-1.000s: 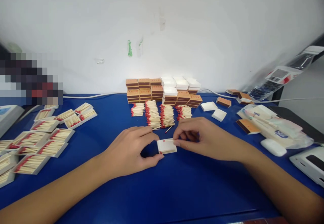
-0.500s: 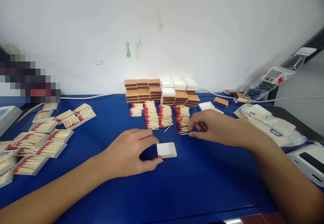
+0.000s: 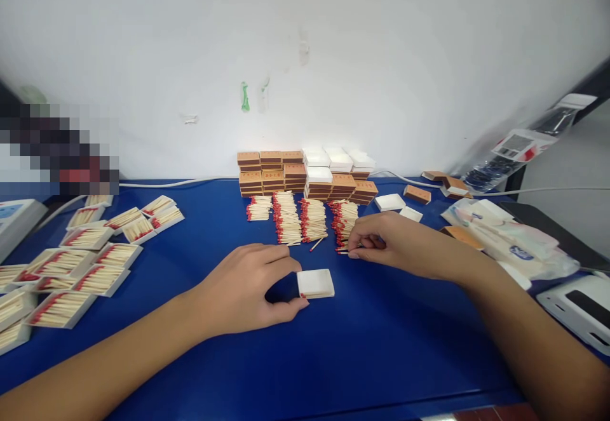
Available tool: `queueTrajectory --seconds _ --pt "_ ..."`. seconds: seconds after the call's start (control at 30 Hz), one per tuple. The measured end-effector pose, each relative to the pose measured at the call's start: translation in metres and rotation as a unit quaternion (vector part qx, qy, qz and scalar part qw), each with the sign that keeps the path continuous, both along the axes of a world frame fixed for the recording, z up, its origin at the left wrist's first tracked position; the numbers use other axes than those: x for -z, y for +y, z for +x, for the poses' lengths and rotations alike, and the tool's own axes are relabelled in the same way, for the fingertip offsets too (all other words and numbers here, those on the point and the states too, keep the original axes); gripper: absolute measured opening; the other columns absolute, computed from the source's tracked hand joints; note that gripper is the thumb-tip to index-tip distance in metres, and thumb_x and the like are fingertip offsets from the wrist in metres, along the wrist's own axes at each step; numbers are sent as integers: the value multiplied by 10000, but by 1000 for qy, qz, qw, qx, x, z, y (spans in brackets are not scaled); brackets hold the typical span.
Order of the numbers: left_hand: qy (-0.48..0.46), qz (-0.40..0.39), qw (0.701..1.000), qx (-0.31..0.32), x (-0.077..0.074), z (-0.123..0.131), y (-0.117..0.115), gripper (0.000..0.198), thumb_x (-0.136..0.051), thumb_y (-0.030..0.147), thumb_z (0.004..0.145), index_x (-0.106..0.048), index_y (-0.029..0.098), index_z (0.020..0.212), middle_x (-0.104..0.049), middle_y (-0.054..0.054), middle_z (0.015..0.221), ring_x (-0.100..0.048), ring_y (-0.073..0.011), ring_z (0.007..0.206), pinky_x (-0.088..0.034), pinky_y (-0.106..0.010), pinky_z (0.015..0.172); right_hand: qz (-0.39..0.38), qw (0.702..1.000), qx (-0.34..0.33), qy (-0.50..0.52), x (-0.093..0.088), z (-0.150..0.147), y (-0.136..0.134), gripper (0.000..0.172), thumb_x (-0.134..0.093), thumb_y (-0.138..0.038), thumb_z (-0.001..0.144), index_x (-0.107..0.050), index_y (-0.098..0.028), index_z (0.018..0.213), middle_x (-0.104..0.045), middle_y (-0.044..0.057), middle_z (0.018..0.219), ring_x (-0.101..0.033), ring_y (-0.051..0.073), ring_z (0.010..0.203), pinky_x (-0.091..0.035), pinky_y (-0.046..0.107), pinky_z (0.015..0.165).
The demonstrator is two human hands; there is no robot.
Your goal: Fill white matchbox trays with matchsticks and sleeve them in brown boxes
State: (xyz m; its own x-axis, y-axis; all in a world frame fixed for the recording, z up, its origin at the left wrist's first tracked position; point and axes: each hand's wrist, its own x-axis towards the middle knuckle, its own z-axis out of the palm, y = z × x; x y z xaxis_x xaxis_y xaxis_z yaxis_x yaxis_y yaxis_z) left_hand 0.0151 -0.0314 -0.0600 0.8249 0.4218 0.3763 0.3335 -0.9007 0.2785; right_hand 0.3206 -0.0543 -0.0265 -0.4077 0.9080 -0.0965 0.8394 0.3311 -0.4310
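My left hand (image 3: 260, 287) grips a small white matchbox tray (image 3: 316, 283) by its left end, thumb at the front corner and fingers at the back. A few matches lie along the tray's near side. At the front of the rightmost match pile (image 3: 342, 221), my right hand (image 3: 381, 238) is closed in a pinch on matches, which its fingers mostly hide. To the left of that pile lie more red-tipped match piles, among them one tall stack (image 3: 287, 218) and a middle stack (image 3: 313, 219). A single match (image 3: 318, 243) lies loose in front.
Brown matchboxes (image 3: 271, 176) and white trays (image 3: 317, 157) are stacked against the wall. Filled trays (image 3: 112, 254) cover the left side. Two white trays (image 3: 389, 202), a wipes packet (image 3: 515, 237), a plastic bottle (image 3: 519, 145) and a white device (image 3: 579, 307) stand at right.
My right hand has shifted slightly left and its fingers have closed further at the front of the rightmost pile. My left hand keeps its hold on the tray. The view has shifted slightly.
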Motion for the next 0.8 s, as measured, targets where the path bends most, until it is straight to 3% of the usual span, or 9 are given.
queueTrajectory --seconds 0.8 --pt "1 -3 1000 -2 1 0 -1 226 -750 358 918 -736 185 1061 -685 6 857 -634 -146 698 -462 -295 635 30 998 -35 36 4 -2 2 261 -634 -417 988 -777 -219 896 -667 38 776 -549 185 676 -362 319 611"
